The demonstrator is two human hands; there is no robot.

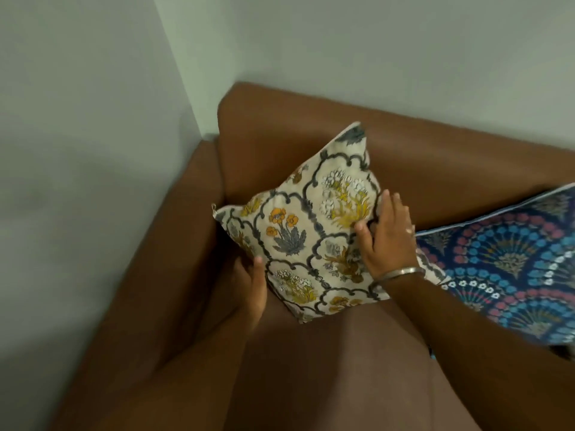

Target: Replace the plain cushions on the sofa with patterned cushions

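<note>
Cushions with patterns are what I am placing, and the cream floral cushion (311, 225) stands on one corner in the nook where the sofa (435, 169) arm meets the backrest, its long diagonal running from about seven o'clock up to one o'clock. My left hand (252, 287) cups its lower left edge, thumb on the front face, fingers hidden behind. My right hand (387, 234) lies flat and loose on the right side of its face, grasping nothing. Both hands touch it, so neither is nearer. At three o'clock, the blue cushion (510, 262) leans just beside it. I judge a push toward eleven o'clock would seat it.
</note>
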